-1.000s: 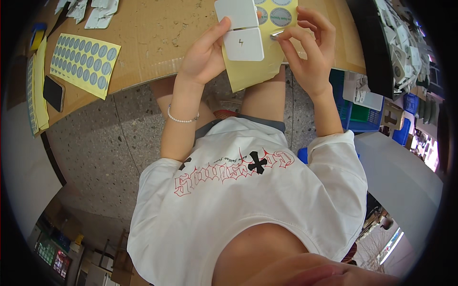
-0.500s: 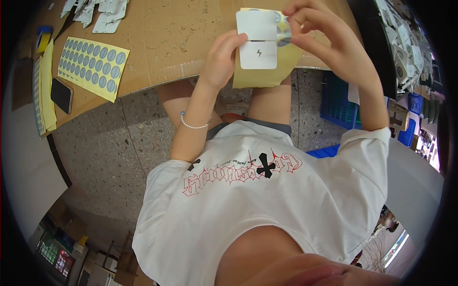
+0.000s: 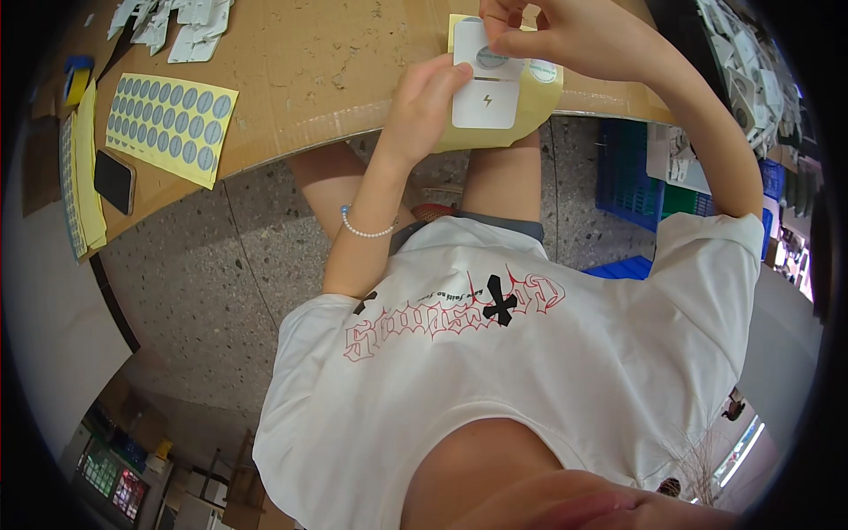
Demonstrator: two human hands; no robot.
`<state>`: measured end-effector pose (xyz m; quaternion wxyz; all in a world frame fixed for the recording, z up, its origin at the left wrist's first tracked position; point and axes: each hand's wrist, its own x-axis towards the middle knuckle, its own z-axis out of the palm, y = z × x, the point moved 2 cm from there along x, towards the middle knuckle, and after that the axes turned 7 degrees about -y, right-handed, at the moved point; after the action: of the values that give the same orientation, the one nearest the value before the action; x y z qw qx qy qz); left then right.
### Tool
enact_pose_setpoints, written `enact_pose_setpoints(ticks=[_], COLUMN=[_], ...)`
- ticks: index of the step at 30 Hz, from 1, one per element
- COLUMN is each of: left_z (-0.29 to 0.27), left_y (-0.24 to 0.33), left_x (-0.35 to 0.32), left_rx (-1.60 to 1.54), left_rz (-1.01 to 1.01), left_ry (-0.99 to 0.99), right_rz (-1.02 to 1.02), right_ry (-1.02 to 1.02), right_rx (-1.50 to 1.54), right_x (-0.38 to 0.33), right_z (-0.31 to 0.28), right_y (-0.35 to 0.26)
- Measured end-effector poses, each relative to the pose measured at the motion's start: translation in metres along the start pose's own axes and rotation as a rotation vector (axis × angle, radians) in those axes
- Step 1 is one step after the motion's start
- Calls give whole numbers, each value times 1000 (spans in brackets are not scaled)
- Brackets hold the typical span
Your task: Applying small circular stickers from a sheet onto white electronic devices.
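A white flat two-part piece point(image 3: 484, 108), two rounded squares joined at a narrow seam, lies over a yellow sticker backing sheet point(image 3: 535, 104) at the table's front edge. The lower square bears a small lightning-bolt mark. My left hand point(image 3: 426, 104) is closed on the left side of the piece, its thumb on top near the seam. A round grey sticker point(image 3: 492, 58) is at the upper square, and my right hand point(image 3: 552, 40) pinches at its upper edge, partly hiding it. Another round sticker point(image 3: 542, 71) shows on the yellow sheet beside the piece.
A yellow sheet of round grey stickers point(image 3: 172, 124) lies left, with a dark phone point(image 3: 115, 181), stacked sheets point(image 3: 84, 172) and a tape roll point(image 3: 78, 79) beyond. White pieces point(image 3: 199, 31) lie far left; more fill a black tray point(image 3: 751, 79) at right. Blue crates point(image 3: 623, 177) stand below.
My right hand has moved left from the yellow sheet's stickers to over the upper white square, where a round sticker now shows. My left hand, with the piece, has shifted slightly right.
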<state>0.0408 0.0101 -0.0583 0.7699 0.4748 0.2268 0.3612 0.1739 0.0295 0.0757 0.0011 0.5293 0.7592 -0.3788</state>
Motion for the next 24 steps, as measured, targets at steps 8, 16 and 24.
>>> enact_pose_setpoints(ticks=[8, 16, 24], left_z=[-1, -1, 0], left_y=[-4, -7, -8], left_x=[0, 2, 3], left_rx=[25, 39, 71], left_rz=[8, 15, 28], left_ry=[-1, -7, -16], right_rz=[-33, -12, -89], right_ry=[-4, 76, 102], right_rx=[-50, -84, -109], right_x=[2, -1, -3], right_z=[3, 6, 8], right_y=[4, 1, -1])
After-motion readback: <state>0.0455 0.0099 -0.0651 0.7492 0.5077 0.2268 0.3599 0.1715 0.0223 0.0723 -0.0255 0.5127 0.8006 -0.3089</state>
